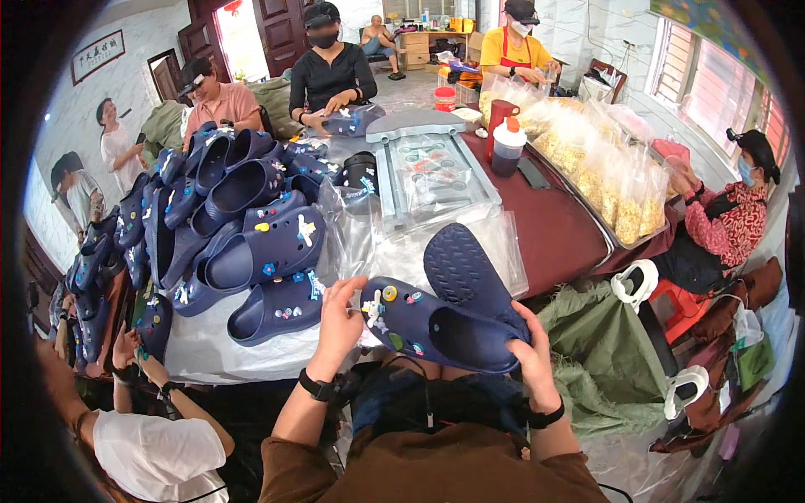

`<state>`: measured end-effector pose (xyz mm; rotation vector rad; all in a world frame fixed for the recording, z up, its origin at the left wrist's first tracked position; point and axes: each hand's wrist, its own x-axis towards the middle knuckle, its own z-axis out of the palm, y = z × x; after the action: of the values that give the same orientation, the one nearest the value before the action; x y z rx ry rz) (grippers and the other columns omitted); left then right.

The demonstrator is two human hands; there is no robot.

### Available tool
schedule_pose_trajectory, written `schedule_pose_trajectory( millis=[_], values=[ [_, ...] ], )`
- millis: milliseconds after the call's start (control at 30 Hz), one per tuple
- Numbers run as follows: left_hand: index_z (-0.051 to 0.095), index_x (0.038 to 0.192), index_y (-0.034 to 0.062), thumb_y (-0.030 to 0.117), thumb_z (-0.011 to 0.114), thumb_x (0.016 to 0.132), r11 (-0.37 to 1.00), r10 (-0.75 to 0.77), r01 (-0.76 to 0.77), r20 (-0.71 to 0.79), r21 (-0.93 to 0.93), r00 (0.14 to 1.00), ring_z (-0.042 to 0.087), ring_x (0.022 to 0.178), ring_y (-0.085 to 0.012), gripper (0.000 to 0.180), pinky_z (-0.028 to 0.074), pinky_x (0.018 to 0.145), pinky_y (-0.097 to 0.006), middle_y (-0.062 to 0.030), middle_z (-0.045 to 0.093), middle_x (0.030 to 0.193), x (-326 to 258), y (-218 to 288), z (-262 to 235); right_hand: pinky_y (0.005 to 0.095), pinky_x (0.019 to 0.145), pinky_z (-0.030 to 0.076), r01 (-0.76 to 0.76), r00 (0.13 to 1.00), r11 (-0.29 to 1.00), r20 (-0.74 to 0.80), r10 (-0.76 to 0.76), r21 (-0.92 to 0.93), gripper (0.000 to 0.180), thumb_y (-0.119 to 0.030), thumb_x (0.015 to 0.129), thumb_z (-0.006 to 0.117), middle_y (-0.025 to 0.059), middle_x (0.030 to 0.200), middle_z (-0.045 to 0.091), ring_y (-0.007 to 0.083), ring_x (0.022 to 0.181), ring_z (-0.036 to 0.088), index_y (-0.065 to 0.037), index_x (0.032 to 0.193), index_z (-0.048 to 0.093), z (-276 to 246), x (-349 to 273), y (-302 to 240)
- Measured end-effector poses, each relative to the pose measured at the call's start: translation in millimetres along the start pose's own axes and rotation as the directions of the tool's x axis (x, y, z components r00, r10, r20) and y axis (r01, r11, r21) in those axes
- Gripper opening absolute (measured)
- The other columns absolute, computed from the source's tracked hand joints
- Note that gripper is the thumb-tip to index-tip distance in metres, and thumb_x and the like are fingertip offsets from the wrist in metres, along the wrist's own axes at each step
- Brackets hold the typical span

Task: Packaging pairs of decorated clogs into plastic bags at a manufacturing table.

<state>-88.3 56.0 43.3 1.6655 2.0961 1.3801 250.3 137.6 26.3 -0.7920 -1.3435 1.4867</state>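
Note:
I hold a pair of navy blue clogs over my lap at the table's near edge. One clog [436, 325] lies open side up, with small coloured charms on its toe. The other clog [464, 270] stands behind it, showing its sole. My left hand [340, 317] grips the toe end by the charms. My right hand [530, 348] holds the heel end of the pair. Clear plastic bags [394, 243] lie on the table just behind the clogs.
A big pile of navy clogs [243, 226] with charms fills the table's left. A grey tray [428, 168] sits mid-table, bagged yellow goods [604, 168] on the right. Several people sit around; another person's hands [126, 352] work at lower left. Green sacks [604, 352] lie right.

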Motion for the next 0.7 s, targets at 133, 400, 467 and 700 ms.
schedule_pose_trajectory(
  millis=[133, 400, 467, 700],
  values=[
    [0.065, 0.122, 0.0043, -0.017, 0.047, 0.065, 0.994, 0.084, -0.074, -0.126, 0.083, 0.988, 0.055, 0.111, -0.0361, 0.064, 0.046, 0.095, -0.041, -0.0139, 0.064, 0.118, -5.4, 17.0, 7.2, 0.0332, 0.107, 0.042, 0.036, 0.996, 0.985, -0.070, -0.048, -0.169, 0.070, -0.003, 0.072, 0.062, 0.0133, 0.133, 0.060, 0.0207, 0.122, 0.057, 0.000, 0.142, 0.053, 12.3, -5.2, 4.3],
    [0.059, 0.134, 0.0083, -0.014, 0.051, 0.069, 0.968, 0.107, -0.061, -0.181, 0.242, 0.978, 0.040, 0.130, -0.0440, 0.069, 0.032, 0.113, -0.050, -0.0250, 0.048, 0.140, -22.7, 9.6, 47.3, 0.0387, 0.102, 0.046, 0.216, 0.961, 0.887, -0.069, -0.266, -0.409, 0.072, -0.009, 0.071, 0.073, 0.0157, 0.121, 0.058, 0.0284, 0.113, 0.059, -0.004, 0.141, 0.054, 34.5, -12.6, 12.2],
    [0.046, 0.150, 0.0118, -0.013, 0.050, 0.076, 0.936, 0.080, 0.013, -0.250, 0.351, 0.965, 0.031, 0.142, -0.0485, 0.078, 0.023, 0.120, -0.052, -0.0363, 0.038, 0.147, -33.3, 3.6, 57.5, 0.0394, 0.101, 0.046, 0.230, 0.956, 0.879, -0.071, -0.283, -0.417, 0.073, -0.009, 0.071, 0.074, 0.0160, 0.121, 0.058, 0.0289, 0.113, 0.059, -0.004, 0.141, 0.053, 36.2, -15.0, 10.7],
    [0.041, 0.153, 0.0069, -0.013, 0.040, 0.089, 0.976, 0.084, -0.089, -0.034, -0.201, 0.996, 0.030, 0.148, -0.0464, 0.067, 0.029, 0.120, -0.047, -0.0306, 0.040, 0.153, -7.1, 2.7, 72.3, 0.0419, 0.095, 0.048, 0.310, 0.886, 0.733, -0.094, -0.453, -0.606, 0.074, -0.010, 0.068, 0.079, 0.0170, 0.113, 0.057, 0.0333, 0.104, 0.059, -0.004, 0.138, 0.054, 45.0, -21.7, -11.9]
  ],
)
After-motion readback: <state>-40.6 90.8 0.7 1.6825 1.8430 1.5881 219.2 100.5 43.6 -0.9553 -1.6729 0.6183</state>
